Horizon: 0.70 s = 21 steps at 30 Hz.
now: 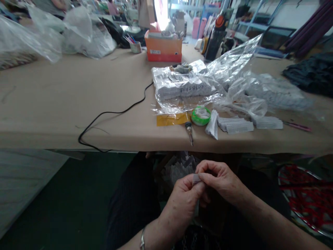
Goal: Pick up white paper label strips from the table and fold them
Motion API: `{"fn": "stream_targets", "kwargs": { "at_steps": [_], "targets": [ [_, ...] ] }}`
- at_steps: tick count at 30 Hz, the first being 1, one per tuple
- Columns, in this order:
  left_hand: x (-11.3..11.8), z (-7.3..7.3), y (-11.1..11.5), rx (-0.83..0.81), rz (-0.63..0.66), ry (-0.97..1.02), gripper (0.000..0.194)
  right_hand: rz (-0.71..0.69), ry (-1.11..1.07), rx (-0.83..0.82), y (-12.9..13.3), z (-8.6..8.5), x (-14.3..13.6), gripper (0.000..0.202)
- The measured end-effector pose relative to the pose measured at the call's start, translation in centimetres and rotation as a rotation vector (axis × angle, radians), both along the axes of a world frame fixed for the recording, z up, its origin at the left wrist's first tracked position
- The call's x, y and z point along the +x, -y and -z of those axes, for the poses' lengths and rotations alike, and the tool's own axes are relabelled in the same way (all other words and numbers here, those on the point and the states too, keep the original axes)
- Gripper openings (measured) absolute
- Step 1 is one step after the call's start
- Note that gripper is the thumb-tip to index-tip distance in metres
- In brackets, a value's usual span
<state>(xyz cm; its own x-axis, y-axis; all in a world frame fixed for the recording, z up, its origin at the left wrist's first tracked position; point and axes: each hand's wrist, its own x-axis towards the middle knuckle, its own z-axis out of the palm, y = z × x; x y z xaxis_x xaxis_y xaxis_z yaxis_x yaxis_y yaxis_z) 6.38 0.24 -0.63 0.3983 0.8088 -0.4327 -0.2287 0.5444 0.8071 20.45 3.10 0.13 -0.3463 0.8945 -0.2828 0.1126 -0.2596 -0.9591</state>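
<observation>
Below the table's front edge, in front of my lap, my left hand (183, 196) and my right hand (221, 178) meet. Between them they pinch a small pale grey strip (196, 178), its lower part largely hidden by the fingers. My left thumb and fingers are closed on it from below. At its upper edge sit the right thumb and forefinger. Beneath the hands lies a heap of similar pale strips (179, 168). On the table just beyond are a pen-like soldering iron (189, 129), a green round dish (201, 116) with white stuff, and stacks of pale printed strips (235, 125).
A clear plastic bag (187, 90) of white bundles lies behind the iron. A black cord (111, 113) trails over the table edge. Farther back stand an orange box (163, 48) and a pen cup (135, 47). A basket of red material (304, 194) is at the right.
</observation>
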Motion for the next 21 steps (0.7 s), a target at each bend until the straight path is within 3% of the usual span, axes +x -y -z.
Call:
{"fn": "stream_targets", "kwargs": {
  "at_steps": [5,8,21],
  "targets": [
    [-1.2,-0.1,-2.5,0.302,-0.115,-0.266,0.017,0.022,0.152,0.274,-2.6,-0.7,-0.5,0.011],
    [-1.8,-0.1,-3.9,0.429,-0.179,-0.405,0.017,0.033,0.238,0.352,-3.7,-0.9,-0.5,0.01],
    [-1.8,-0.2,-6.3,0.723,-0.239,-0.663,0.015,0.101,0.367,0.573,-5.1,-0.7,-0.8,0.011]
  ]
}}
